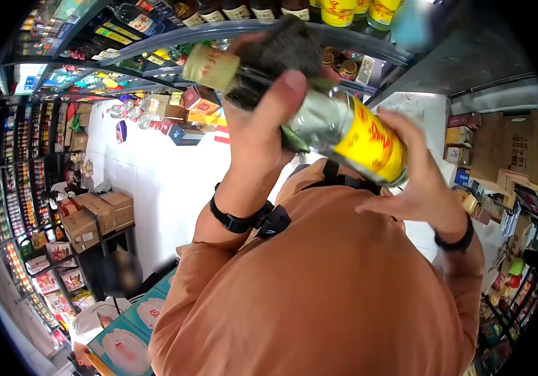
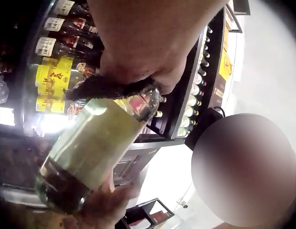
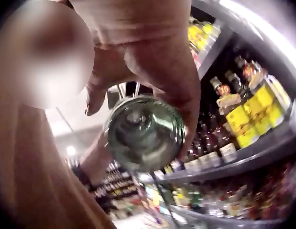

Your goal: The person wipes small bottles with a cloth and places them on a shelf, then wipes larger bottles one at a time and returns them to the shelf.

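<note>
A clear glass bottle [image 1: 372, 144] with a yellow label and a pale cap lies slanted across the head view. My left hand [image 1: 258, 131] grips it near the neck and shoulder, thumb across the glass, with a dark cloth [image 1: 291, 47] bunched against it. At the base end, my right hand [image 1: 429, 182] is spread around the bottle. Its fingers touch the side, while the thumb stands apart from the glass. The round bottle bottom [image 3: 145, 133] faces the right wrist camera. In the left wrist view the cloth [image 2: 109, 88] wraps the bottle's upper part.
A shelf [image 1: 244, 34] with rows of dark bottles and yellow-labelled bottles stands just beyond my hands. Gift boxes [image 1: 184, 125] stand on the white floor to the left. Cardboard cartons [image 1: 96, 219] are stacked at the left, with more cartons [image 1: 507, 147] at the right.
</note>
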Action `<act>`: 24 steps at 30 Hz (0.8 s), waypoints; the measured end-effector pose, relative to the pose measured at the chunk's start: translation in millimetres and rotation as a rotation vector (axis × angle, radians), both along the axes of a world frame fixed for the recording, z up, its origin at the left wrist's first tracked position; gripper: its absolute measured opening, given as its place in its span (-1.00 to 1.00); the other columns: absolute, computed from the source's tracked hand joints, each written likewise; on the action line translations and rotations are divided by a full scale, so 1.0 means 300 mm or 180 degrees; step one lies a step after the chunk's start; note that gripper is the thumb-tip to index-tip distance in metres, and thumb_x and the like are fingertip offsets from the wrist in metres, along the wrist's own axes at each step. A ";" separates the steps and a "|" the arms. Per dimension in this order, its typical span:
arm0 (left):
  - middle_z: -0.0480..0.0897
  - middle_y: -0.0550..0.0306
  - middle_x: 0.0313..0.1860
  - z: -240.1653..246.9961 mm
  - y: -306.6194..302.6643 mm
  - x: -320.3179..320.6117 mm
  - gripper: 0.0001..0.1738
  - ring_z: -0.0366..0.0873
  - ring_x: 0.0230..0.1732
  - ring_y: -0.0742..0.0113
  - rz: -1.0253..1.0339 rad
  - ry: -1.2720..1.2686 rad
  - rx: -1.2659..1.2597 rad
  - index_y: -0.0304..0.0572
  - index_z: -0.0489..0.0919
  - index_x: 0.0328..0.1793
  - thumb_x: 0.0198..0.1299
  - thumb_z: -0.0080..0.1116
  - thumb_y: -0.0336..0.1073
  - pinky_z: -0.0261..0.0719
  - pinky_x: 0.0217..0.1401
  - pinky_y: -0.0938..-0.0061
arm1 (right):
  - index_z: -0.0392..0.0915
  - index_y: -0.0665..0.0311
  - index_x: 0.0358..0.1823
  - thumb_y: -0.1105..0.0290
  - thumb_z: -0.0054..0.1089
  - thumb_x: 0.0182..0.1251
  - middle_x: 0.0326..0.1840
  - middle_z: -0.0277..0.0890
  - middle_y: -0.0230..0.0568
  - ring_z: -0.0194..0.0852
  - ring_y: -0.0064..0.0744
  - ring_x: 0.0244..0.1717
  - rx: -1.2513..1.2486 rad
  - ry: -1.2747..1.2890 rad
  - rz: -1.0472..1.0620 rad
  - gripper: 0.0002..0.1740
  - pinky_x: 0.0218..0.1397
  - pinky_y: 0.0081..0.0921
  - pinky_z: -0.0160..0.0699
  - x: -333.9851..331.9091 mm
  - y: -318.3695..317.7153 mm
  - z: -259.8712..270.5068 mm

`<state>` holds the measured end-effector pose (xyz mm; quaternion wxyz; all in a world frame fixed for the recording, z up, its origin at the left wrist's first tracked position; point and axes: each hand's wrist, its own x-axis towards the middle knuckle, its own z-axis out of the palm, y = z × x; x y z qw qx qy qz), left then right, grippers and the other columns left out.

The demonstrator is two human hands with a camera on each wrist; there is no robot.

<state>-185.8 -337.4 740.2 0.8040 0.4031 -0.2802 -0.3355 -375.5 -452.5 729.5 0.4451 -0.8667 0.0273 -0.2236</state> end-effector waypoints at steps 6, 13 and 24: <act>0.62 -0.13 -0.08 0.024 -0.166 -0.182 -0.35 0.67 -0.12 0.12 -0.0602 -0.0151 -0.0138 -0.33 0.32 0.24 0.04 0.35 -0.31 0.65 -0.02 0.29 | 0.05 0.38 0.47 0.41 0.53 -0.14 0.33 0.33 0.06 0.40 -0.15 0.26 0.1152 0.0366 0.0206 0.10 0.37 -0.30 0.30 -0.206 -0.078 -0.055; 0.61 -0.21 -0.02 -0.057 -0.312 -0.423 -0.33 0.67 -0.05 0.00 -0.1549 0.0259 -0.0210 -0.35 0.31 0.25 0.10 0.31 -0.17 0.65 0.01 0.24 | 0.11 0.42 0.43 0.29 0.55 -0.36 0.24 0.35 -0.09 0.28 -0.26 0.27 0.4270 0.1783 0.1127 0.20 0.35 -0.36 0.19 -0.489 -0.251 -0.062; 0.56 -0.08 -0.01 -0.151 -0.221 -0.374 -0.55 0.64 -0.06 0.03 0.0790 0.1603 0.0249 -0.27 0.37 0.18 0.32 0.13 -0.13 0.65 0.10 0.02 | 0.11 0.23 0.46 0.43 0.39 -0.10 0.19 0.46 0.11 0.50 0.15 0.12 -0.0758 0.1910 -0.0475 0.00 0.11 -0.26 0.53 -0.434 -0.283 -0.084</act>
